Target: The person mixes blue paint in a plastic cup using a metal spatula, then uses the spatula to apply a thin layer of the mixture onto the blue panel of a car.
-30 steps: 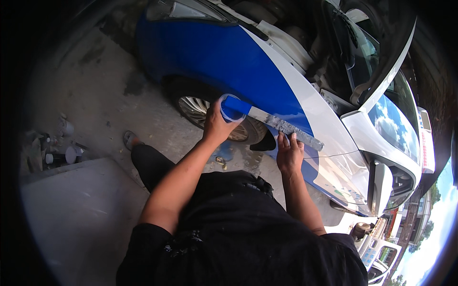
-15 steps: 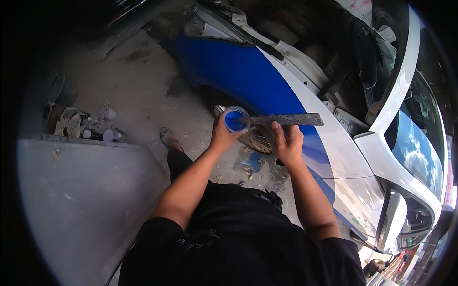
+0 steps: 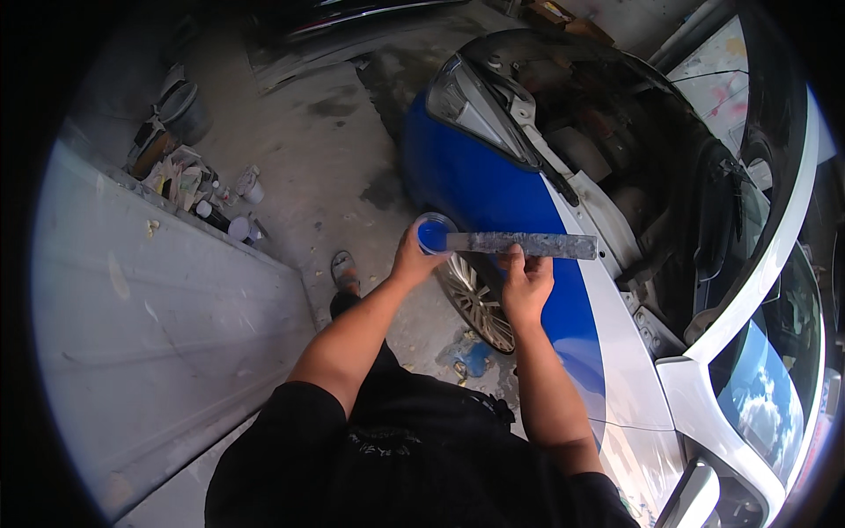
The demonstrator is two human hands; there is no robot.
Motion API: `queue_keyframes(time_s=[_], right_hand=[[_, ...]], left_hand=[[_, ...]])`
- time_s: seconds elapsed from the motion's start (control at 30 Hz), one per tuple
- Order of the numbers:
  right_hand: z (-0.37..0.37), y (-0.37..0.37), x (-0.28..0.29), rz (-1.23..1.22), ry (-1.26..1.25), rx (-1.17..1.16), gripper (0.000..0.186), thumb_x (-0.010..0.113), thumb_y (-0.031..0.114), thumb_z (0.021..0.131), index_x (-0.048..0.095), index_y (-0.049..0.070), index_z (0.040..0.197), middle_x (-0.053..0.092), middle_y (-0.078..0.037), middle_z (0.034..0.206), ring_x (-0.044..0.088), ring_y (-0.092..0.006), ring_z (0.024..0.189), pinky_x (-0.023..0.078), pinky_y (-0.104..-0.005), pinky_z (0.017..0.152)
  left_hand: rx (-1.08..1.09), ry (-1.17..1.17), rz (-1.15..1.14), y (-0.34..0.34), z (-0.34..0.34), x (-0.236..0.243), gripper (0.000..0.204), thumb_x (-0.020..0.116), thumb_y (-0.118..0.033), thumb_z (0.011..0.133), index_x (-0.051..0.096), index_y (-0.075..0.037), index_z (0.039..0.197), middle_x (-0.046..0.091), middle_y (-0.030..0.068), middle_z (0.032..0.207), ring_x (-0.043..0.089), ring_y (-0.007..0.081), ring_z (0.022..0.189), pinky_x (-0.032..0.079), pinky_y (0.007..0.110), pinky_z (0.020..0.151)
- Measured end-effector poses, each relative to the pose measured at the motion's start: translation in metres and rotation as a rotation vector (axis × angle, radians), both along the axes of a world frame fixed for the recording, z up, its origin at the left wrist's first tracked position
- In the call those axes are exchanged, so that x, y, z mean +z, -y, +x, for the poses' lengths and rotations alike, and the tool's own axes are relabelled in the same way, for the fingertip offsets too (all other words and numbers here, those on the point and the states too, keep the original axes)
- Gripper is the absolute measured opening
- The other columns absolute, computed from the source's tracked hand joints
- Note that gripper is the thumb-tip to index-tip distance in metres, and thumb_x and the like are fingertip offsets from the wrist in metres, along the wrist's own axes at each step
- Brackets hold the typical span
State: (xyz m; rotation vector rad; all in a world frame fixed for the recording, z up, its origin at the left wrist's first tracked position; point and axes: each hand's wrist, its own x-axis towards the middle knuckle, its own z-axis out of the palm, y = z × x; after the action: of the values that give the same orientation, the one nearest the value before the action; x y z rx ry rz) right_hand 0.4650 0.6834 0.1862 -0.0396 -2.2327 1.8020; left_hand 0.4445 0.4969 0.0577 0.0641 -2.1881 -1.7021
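Observation:
My left hand [image 3: 408, 258] is closed around a small clear cup [image 3: 432, 234] with blue paint in it. In my right hand [image 3: 528, 286] is a long flat stirring stick [image 3: 541, 244], its surface mottled dark grey and its narrower end lighter. Thumb and fingers pinch the stick near its middle. Its narrow end reaches the right side of the cup's rim; whether the tip touches the paint I cannot tell. Just beyond and below both hands lies the blue front fender [image 3: 493, 189] of a blue and white car, above its spoked wheel [image 3: 475, 304].
The car's engine bay [image 3: 607, 150] is exposed, with a headlight [image 3: 475, 110] in front. To the left stands a grey panel-like surface [image 3: 185, 334]. Cans, rags and a bucket [image 3: 183, 113] sit beyond it. A blue stain [image 3: 475, 359] marks the floor near the wheel.
The view has shifted, so the car's front and more floor show ahead. Both hands keep hold of the cup and the stick. The stick now slopes slightly down to the right.

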Motion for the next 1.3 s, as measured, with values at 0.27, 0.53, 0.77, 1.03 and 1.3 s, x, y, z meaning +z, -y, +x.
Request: queue_keyframes(time_s=[0.27, 0.53, 0.77, 1.03, 1.3], right_hand=[[-0.022, 0.009, 0.014, -0.060, -0.120, -0.047, 0.018, 0.061, 0.015, 0.095, 0.056, -0.002, 0.101, 0.068, -0.009, 0.083, 0.064, -0.0130, 0.073, 0.051, -0.0274, 0.070], [-0.027, -0.003, 0.022, -0.079, -0.113, -0.040, 0.019, 0.059, 0.016, 0.096, 0.054, -0.002, 0.103, 0.067, -0.010, 0.088, 0.064, -0.0143, 0.078, 0.051, -0.0282, 0.074], [-0.023, -0.005, 0.024, -0.075, -0.116, -0.049, 0.020, 0.059, 0.015, 0.097, 0.054, -0.002, 0.105, 0.067, -0.010, 0.090, 0.065, -0.0149, 0.080, 0.051, -0.0280, 0.074], [0.007, -0.034, 0.019, 0.087, -0.142, -0.031, 0.021, 0.063, 0.016, 0.094, 0.057, -0.003, 0.100, 0.070, -0.012, 0.086, 0.067, -0.0166, 0.075, 0.052, -0.0293, 0.069], [0.073, -0.070, 0.016, 0.328, -0.108, -0.034, 0.017, 0.064, 0.012, 0.092, 0.061, -0.002, 0.100, 0.070, -0.016, 0.084, 0.068, -0.0193, 0.077, 0.052, -0.0315, 0.069]], left_hand=[[0.063, 0.132, -0.020, 0.008, -0.034, -0.005, 0.084, 0.087, -0.021, 0.065, 0.041, -0.004, 0.133, 0.056, 0.0150, 0.123, 0.055, 0.0253, 0.114, 0.044, 0.037, 0.098], [0.072, 0.129, 0.057, -0.003, -0.036, 0.001, 0.081, 0.087, -0.022, 0.061, 0.047, -0.006, 0.129, 0.059, 0.0169, 0.121, 0.057, 0.0315, 0.114, 0.045, 0.039, 0.097], [0.029, 0.069, 0.068, -0.007, -0.037, -0.004, 0.081, 0.086, -0.020, 0.063, 0.045, -0.007, 0.131, 0.058, 0.0166, 0.122, 0.056, 0.0312, 0.115, 0.045, 0.039, 0.097], [-0.051, 0.019, -0.037, -0.024, -0.013, 0.008, 0.081, 0.087, -0.021, 0.064, 0.045, -0.007, 0.131, 0.057, 0.0161, 0.124, 0.055, 0.0312, 0.116, 0.045, 0.040, 0.097], [-0.266, -0.041, -0.198, -0.066, 0.044, 0.023, 0.073, 0.088, -0.019, 0.063, 0.051, -0.006, 0.125, 0.061, 0.0163, 0.119, 0.058, 0.0343, 0.109, 0.048, 0.042, 0.091]])
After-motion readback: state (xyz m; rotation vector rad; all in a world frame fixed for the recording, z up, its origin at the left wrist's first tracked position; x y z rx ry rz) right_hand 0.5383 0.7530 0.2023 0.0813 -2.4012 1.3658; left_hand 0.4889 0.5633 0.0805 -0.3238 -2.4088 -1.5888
